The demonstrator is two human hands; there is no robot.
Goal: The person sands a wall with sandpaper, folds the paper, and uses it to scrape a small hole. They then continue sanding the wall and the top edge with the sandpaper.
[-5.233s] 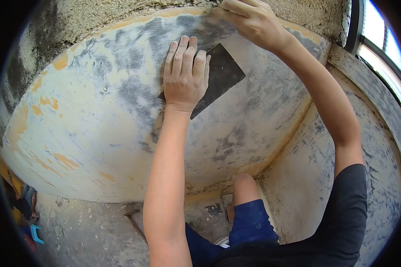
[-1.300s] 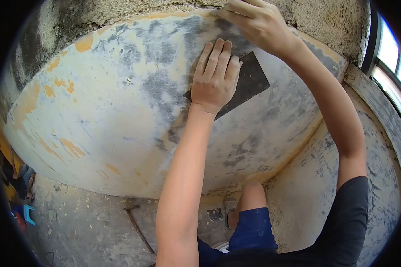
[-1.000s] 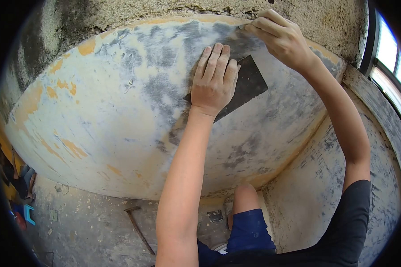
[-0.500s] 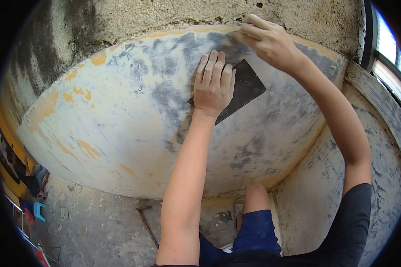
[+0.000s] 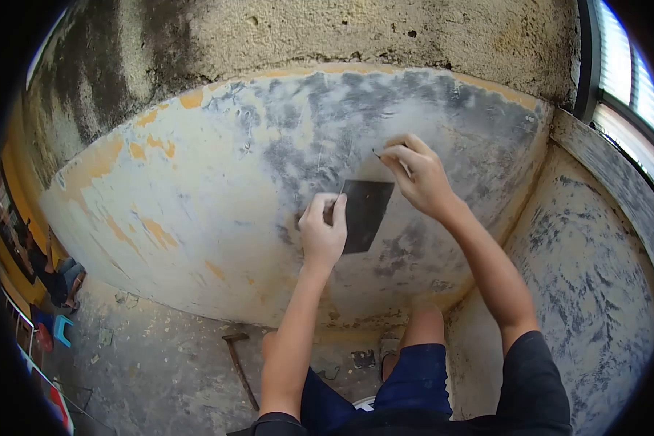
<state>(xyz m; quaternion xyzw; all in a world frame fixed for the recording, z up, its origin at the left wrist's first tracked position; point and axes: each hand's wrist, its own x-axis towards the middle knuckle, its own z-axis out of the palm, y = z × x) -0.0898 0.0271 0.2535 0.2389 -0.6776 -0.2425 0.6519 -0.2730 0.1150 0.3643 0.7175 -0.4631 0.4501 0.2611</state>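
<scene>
My left hand (image 5: 324,231) pinches the left edge of a dark sheet of sandpaper (image 5: 369,218), which hangs in front of the wall's patchy surface. The fingers and thumb of my right hand (image 5: 416,173) are closed just above and to the right of the sheet. A small dark tip sticks out from between them, too small to name. Behind both hands is the smoothed wall panel (image 5: 218,211), white and grey with orange patches.
Rough bare wall (image 5: 327,33) rises above the panel, with a window (image 5: 628,80) at upper right. On the floor lies a hammer (image 5: 241,370). At far left are a person (image 5: 51,272) and a blue stool (image 5: 62,330).
My left hand has come off the panel, where it lay flat over the sheet, and now grips its edge. My right hand has moved down and left from the panel's top edge.
</scene>
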